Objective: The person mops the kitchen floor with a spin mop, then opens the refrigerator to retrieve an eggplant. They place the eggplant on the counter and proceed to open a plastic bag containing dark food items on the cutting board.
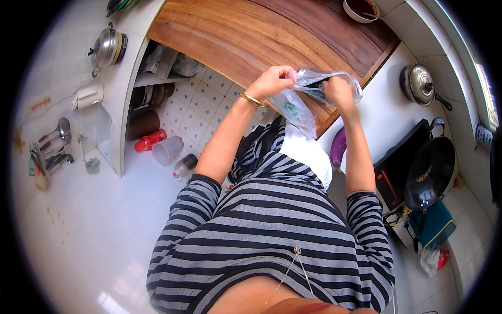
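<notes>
A clear plastic bag [296, 111] with green print hangs over the near edge of the wooden board [219, 36]. My left hand [275, 82] pinches the bag's rim on its left side. At the bag's mouth, my right hand [338, 91] is closed, its fingers bent down into the plastic. Something dark shows inside the bag beside those fingers, too covered to name. Whatever the right fingers hold is hidden. A purple eggplant [339, 148] lies on the white counter, just left of my right forearm.
A bowl [361, 9] of dark liquid stands at the far right of the board. To the right are a lidded pan [420, 83], a black wok [430, 170] and a teal bag [438, 226]. Bottles and a red item [150, 140] stand at the left.
</notes>
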`<state>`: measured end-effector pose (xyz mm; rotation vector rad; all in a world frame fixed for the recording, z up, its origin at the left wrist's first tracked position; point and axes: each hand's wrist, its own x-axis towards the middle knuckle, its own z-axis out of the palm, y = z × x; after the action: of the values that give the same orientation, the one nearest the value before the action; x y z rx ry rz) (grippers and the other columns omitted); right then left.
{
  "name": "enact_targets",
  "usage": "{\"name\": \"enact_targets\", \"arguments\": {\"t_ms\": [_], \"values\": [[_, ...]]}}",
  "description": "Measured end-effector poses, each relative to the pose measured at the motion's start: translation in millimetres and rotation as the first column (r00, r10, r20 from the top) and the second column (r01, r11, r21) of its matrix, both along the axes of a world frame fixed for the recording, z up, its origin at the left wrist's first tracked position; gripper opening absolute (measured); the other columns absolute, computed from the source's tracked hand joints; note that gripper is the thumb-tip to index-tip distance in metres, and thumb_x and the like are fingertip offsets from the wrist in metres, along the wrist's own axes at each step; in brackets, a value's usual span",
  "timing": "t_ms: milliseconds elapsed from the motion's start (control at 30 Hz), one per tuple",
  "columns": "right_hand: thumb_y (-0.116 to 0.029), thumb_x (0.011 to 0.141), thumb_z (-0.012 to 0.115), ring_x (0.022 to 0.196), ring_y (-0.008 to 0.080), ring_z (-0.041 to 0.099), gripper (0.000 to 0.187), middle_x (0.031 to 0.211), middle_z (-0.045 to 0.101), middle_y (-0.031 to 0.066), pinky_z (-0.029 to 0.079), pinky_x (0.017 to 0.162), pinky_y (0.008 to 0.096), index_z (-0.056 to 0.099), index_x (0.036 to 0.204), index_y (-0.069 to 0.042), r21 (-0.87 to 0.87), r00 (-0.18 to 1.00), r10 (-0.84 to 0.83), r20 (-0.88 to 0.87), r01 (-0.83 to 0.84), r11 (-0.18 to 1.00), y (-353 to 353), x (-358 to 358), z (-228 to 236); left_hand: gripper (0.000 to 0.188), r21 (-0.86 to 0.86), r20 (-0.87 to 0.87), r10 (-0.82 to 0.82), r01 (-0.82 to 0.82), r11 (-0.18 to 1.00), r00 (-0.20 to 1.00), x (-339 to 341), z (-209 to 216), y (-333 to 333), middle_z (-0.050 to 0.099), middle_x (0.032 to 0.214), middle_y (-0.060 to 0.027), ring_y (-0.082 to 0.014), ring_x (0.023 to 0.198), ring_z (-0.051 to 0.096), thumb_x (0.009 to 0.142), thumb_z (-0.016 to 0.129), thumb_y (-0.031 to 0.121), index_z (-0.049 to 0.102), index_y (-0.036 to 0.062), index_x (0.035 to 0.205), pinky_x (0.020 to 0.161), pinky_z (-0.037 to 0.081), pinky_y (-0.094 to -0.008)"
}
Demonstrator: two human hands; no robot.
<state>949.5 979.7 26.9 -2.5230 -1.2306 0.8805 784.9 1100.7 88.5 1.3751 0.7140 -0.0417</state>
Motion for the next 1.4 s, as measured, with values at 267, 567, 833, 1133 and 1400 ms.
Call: {"name": "enact_targets", "arguments": {"t_ms": [267, 567, 833, 1133, 1400], "values": [[-0.010, 0.062, 0.068, 0.118, 0.0383, 0.029, 0.075, 0.130, 0.029, 0.0166, 0.033, 0.093, 0.0482, 0.028, 0.125, -0.007, -0.030, 0.959, 0.255, 0.127, -0.253, 0.967, 19, -31, -67, 0.006, -0.154, -0.084, 0.253, -0.263, 0.952, 0.964, -9, -39, -2, 0.052, 0.073, 0.0003, -0.0079, 0.069, 0.047, 0.072, 0.057, 0.006, 0.053, 0.0060, 0.077, 0.062, 0.038, -0.0219], [-0.008, 0.061, 0.065, 0.097, 0.0354, 0.049, 0.061, 0.107, 0.050, 0.0186, 0.041, 0.078, 0.0436, 0.037, 0.114, -0.008, 0.275, 0.897, 0.354, 0.263, -0.422, 0.864, 9, -6, -63, 0.025, -0.351, -0.113, 0.510, -0.515, 0.782, 0.853, -35, -73, -10, 0.055, 0.088, -0.0047, -0.0120, 0.079, 0.052, 0.072, 0.059, 0.001, 0.051, 0.0036, 0.095, 0.069, 0.043, -0.0242], [-0.016, 0.064, 0.061, 0.081, 0.0337, 0.058, 0.029, 0.084, 0.059, 0.0178, 0.046, 0.070, 0.0409, 0.059, 0.090, -0.004, 0.131, 0.933, 0.331, 0.139, -0.348, 0.928, 9, 10, -79, 0.062, -0.517, -0.195, 0.298, -0.356, 0.778, 0.934, -44, -77, -24, 0.048, 0.108, -0.0111, -0.0191, 0.098, 0.047, 0.063, 0.063, -0.007, 0.039, 0.0017, 0.119, 0.084, 0.040, -0.0280], [-0.012, 0.066, 0.061, 0.066, 0.0231, 0.060, 0.021, 0.078, 0.062, 0.0112, 0.048, 0.055, 0.0331, 0.063, 0.086, -0.003, 0.179, 0.732, -0.298, -0.613, 0.496, 0.849, 28, 9, -22, 0.017, -0.421, -0.265, 0.229, -0.326, 0.846, 0.937, -29, -113, -65, 0.060, 0.080, -0.0027, -0.0094, 0.069, 0.055, 0.075, 0.059, 0.005, 0.059, 0.0013, 0.092, 0.061, 0.043, -0.0201], [-0.007, 0.073, 0.060, 0.065, 0.0206, 0.057, 0.016, 0.082, 0.056, 0.0084, 0.037, 0.039, 0.0220, 0.052, 0.087, -0.007, -0.405, -0.190, -0.409, -0.893, 0.735, 0.544, 13, 18, -37, 0.016, -0.230, -0.214, 0.186, -0.235, 0.944, 0.959, 3, -123, -88, 0.058, 0.073, 0.0035, -0.0046, 0.062, 0.048, 0.080, 0.057, 0.017, 0.063, 0.0041, 0.086, 0.054, 0.038, -0.0189]]}}
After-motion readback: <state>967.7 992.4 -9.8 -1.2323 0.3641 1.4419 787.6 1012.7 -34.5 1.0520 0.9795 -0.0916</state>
